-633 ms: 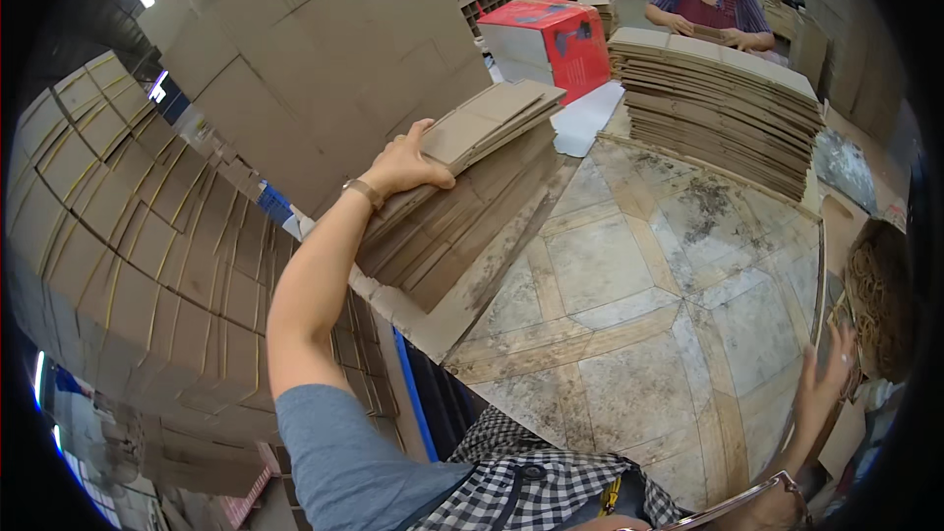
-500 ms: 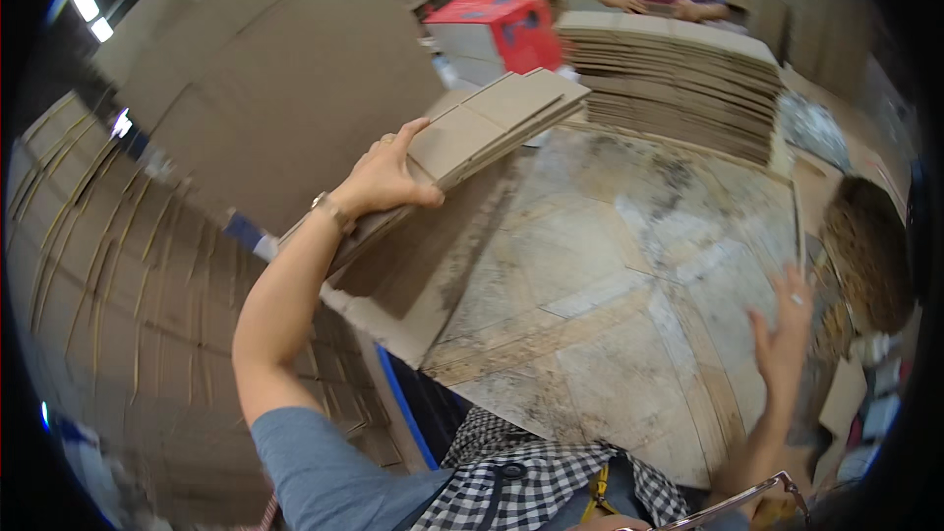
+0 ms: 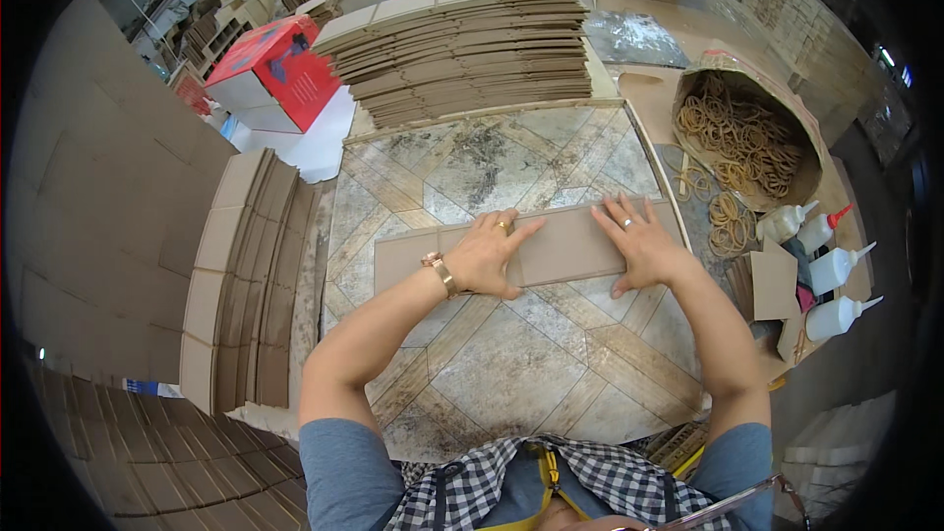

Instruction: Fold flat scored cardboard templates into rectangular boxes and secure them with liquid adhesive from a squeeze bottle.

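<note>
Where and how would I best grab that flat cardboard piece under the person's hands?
Probably across the bare middle of the cardboard piece, between the left hand and the right hand, coming from above: thumb on the near long edge, fingers on the far one. It lies flat on the patterned tabletop, so no gap shows underneath, while both long edges are uncovered there.

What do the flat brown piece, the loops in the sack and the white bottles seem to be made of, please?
The flat brown piece: probably matt cardboard, given its dull face and creases. The loops: likely dull rubber, being thin, tan and tangled, though possibly string. The white bottles: apparently smooth plastic, judging by pale walls and tapered nozzles.
</note>
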A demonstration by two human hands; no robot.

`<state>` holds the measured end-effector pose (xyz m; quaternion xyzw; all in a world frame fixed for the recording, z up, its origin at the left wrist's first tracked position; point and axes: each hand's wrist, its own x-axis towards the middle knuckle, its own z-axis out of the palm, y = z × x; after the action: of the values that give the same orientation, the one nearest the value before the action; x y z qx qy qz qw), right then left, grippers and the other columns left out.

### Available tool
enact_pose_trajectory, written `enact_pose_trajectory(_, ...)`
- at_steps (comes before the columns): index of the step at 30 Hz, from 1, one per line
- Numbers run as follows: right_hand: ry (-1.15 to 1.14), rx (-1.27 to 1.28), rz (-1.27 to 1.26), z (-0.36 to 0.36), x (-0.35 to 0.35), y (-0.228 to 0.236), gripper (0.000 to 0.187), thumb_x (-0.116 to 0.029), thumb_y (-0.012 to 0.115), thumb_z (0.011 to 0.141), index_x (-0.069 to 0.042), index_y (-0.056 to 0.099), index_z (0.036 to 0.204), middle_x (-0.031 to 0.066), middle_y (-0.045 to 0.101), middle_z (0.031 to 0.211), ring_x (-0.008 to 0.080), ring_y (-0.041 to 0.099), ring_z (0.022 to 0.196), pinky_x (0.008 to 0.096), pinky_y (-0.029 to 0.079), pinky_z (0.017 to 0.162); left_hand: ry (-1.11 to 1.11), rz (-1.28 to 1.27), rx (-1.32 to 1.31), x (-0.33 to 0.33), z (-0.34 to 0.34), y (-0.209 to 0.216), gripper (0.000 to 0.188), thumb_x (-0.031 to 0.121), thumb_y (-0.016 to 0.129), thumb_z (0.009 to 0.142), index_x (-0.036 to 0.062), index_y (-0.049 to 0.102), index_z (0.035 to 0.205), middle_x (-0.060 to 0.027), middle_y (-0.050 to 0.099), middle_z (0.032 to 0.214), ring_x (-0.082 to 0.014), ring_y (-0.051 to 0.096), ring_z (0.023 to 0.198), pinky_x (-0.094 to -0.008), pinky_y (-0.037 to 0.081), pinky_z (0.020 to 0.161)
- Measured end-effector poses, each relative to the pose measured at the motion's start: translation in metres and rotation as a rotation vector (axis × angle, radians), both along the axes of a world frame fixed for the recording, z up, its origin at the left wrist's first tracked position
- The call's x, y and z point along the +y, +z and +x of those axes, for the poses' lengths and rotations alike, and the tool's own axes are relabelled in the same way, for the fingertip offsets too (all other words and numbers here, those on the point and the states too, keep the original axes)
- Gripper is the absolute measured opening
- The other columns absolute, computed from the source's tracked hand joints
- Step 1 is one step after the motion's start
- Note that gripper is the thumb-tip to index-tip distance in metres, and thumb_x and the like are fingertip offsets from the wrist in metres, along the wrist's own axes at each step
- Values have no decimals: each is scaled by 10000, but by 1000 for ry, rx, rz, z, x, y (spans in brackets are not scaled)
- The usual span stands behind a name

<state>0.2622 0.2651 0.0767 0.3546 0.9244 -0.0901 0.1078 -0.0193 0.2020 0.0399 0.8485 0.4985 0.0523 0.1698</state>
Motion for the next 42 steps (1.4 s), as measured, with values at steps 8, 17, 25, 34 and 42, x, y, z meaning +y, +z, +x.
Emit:
enact_pose_trajectory(8, 47, -130, -131, -17, 25, 6, 1256, -383, 859, 485, -130, 145, 1487, 270, 266, 1452, 399, 244, 1366, 558, 167, 1102, 81, -90, 258, -36, -69, 16, 1292, 582, 837, 450, 181, 176, 1484, -299, 150, 1484, -469, 158, 1373, -532, 163, 1113)
enact_pose_trajectory(17, 175, -90, -45, -33, 66, 4, 1154, -346, 819, 512, -135, 206, 1466, 262, 393, 1327, 387, 424, 1223, 472, 289, 1047, 88, -90, 172, -6, -97, 21, 1075, 347, 792, 521, 213, 266, 1449, -278, 350, 1362, -429, 403, 1209, -457, 347, 1018)
enact_pose_trajectory(25, 25, -67, 89, -93, 195, 6, 1133, -299, 798, 513, -159, 207, 1469, 274, 346, 1391, 416, 386, 1259, 485, 290, 1068, 149, 155, 263, 128, -151, 24, 1031, 294, 747, 518, 173, 294, 1437, -295, 334, 1394, -462, 354, 1257, -476, 335, 1043)
enact_pose_trajectory(34, 109, -89, -91, -49, 96, 3, 1108, -320, 800, 504, -152, 255, 1454, 269, 369, 1378, 406, 401, 1251, 454, 305, 1063, 37, -40, 179, 29, -115, 33, 974, 367, 777, 545, 208, 364, 1412, -292, 404, 1315, -407, 463, 1142, -431, 394, 979)
enact_pose_trajectory(42, 116, 44, -17, -48, 127, -1, 1045, -328, 789, 518, -143, 315, 1431, 257, 381, 1373, 383, 415, 1236, 428, 305, 1063, 47, 68, 106, 63, -129, 14, 964, 338, 774, 526, 189, 398, 1401, -294, 406, 1323, -408, 424, 1181, -431, 383, 1000)
